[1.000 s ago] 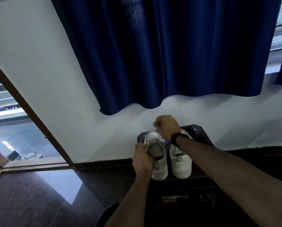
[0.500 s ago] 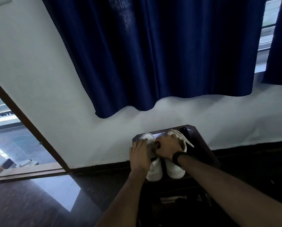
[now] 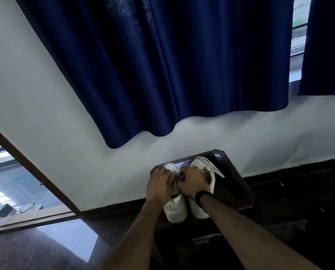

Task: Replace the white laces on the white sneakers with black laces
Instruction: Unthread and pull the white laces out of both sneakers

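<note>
Two white sneakers [image 3: 190, 193] side by side on a dark stool [image 3: 238, 184], toes toward six o'clock, heels toward the wall at twelve. Head view, the only one. Risk first: probably mid-unlacing on the left sneaker [image 3: 175, 208], so a hard tug on a lace caught in an eyelet could drag that shoe off the stool's near edge, where its toe already overhangs; could also topple the neighbour at three o'clock. Loose white lace [image 3: 217, 171] trailing off the right sneaker [image 3: 205, 168] toward three o'clock, easy to snag with a wrist. Black laces [image 3: 213, 158] apparently lying at the stool's far corner, around one o'clock, too dark to be sure. Left hand [image 3: 158, 184] curled over the left sneaker's tongue area, fingers bent and gripping the shoe or its lace, exact hold hidden. Right hand [image 3: 192, 182] close against it at three o'clock, knuckles up, fingers curled as if pinching lace; what sits between them not clear. Hands touching or nearly so. Both forearms reaching up from six o'clock, dark band on the right wrist.
</note>
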{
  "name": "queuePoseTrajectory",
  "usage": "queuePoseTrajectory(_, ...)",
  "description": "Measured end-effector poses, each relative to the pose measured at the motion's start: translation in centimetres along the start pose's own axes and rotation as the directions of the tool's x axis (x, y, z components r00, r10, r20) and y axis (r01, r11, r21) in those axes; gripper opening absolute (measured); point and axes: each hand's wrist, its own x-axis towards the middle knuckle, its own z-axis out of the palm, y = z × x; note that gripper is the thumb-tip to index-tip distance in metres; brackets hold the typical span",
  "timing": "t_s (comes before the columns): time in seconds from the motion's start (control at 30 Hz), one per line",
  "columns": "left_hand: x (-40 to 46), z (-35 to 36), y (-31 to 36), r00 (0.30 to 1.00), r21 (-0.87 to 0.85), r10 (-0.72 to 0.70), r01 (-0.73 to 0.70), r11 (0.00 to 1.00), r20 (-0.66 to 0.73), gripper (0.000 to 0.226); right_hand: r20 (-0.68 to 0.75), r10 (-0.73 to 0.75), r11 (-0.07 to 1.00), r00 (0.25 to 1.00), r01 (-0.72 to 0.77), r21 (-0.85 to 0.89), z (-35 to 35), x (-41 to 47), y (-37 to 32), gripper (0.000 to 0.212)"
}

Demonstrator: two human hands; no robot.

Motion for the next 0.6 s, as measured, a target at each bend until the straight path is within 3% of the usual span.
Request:
queuePoseTrajectory(0.13,-0.1,0.1,-0.4,0.998,-0.083,0.014,-0.009,0.997,0.058,0.019,-0.011,0.007,1.0,1.0,-0.006,0.012,0.1,-0.1,0.0,0.013)
queuePoseTrajectory(0.23,0.7,-0.3,-0.1,0.96,0.058,0.024,-0.042,0.997,0.281,0.029,0.007,0.026,1.0,1.0,-0.026,0.012,0.0,-0.1,0.0,0.009)
queuePoseTrajectory(0.33,1.4,-0.5,0.5,0.961,0.176,0.016,-0.067,0.982,0.277,0.034,-0.005,0.043,0.999,0.999,-0.043,0.001,-0.1,-0.3,0.0,0.008)
queuePoseTrajectory(0.37,1.3,-0.6,0.9,0.978,0.116,-0.022,-0.003,0.993,0.209,0.028,-0.012,0.048,0.999,0.999,-0.048,-0.003,0.0,-0.2,0.0,0.012)
queuePoseTrajectory(0.43,1.1,-0.6,1.7,0.969,-0.251,-0.244,0.242,0.937,0.022,0.018,-0.033,0.065,0.998,0.997,-0.065,-0.012,0.2,-0.1,0.2,0.021)
queuePoseTrajectory(0.47,1.1,-0.9,2.1,0.914,-0.485,-0.406,0.348,0.802,-0.015,0.02,-0.04,0.071,0.997,0.997,-0.072,-0.017,0.3,0.0,0.2,0.023)
queuePoseTrajectory(0.5,1.2,-1.3,2.2,0.835,-0.641,-0.549,0.442,0.627,0.039,0.022,-0.042,0.072,0.997,0.997,-0.073,-0.026,0.4,0.0,0.3,0.022)
queuePoseTrajectory(0.53,1.3,-1.6,2.0,0.788,-0.69,-0.605,0.499,0.525,0.11,0.022,-0.04,0.071,0.997,0.997,-0.073,-0.038,0.4,0.0,0.3,0.021)
queuePoseTrajectory(0.57,1.5,-2.1,1.5,0.79,-0.627,-0.594,0.542,0.559,0.154,0.019,-0.041,0.068,0.996,0.997,-0.07,-0.047,0.3,0.0,0.2,0.019)
queuePoseTrajectory(0.6,1.6,-2.8,1.1,0.809,-0.492,-0.551,0.572,0.656,0.205,0.019,-0.044,0.068,0.996,0.997,-0.07,-0.048,0.3,0.0,0.2,0.019)
